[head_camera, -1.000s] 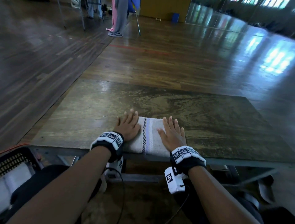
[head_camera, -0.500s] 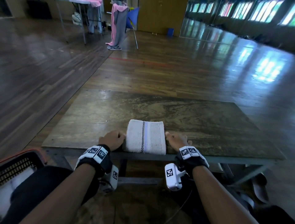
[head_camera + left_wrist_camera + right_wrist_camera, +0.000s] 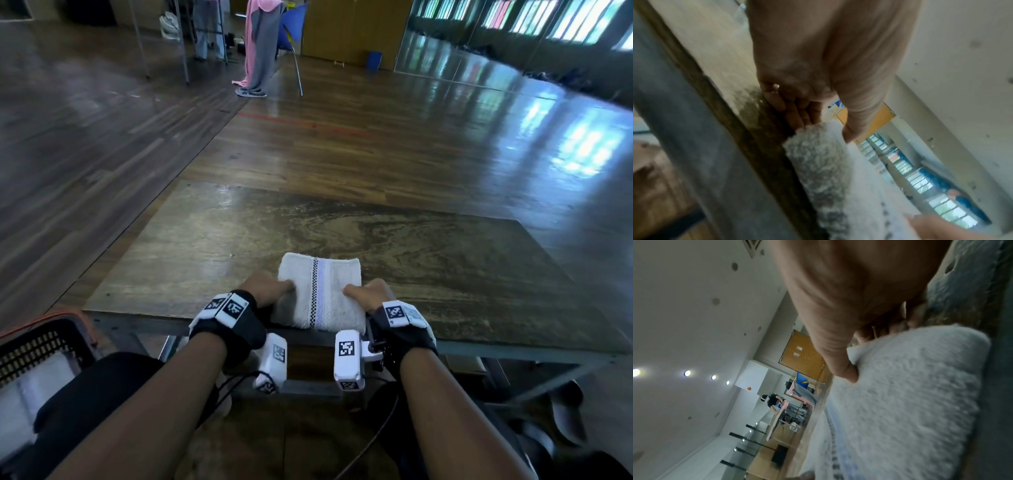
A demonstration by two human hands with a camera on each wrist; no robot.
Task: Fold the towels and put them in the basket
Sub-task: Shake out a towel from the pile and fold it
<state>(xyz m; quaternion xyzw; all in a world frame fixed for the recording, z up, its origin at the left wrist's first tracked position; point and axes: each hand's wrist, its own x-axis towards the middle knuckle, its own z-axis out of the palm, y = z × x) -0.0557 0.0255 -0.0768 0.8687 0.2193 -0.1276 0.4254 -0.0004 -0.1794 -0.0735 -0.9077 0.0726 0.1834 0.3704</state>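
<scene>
Tabletop (image 3: 445,274): folded white striped towel (image 3: 320,291)

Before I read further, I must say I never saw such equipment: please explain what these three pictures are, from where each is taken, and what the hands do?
There is no machine here: a person works with bare hands and wears three cameras. The wide picture comes from a camera on the head and looks down at a wooden table. The other two come from cameras strapped to the wrists, so they look tilted and very close.

On the table lies one folded white towel with a checkered stripe. The left hand grips its left edge, thumb on top, fingers underneath, as the left wrist view shows. The right hand grips the right edge the same way.

At the lower left stands a black basket, and something white lies inside it.
</scene>
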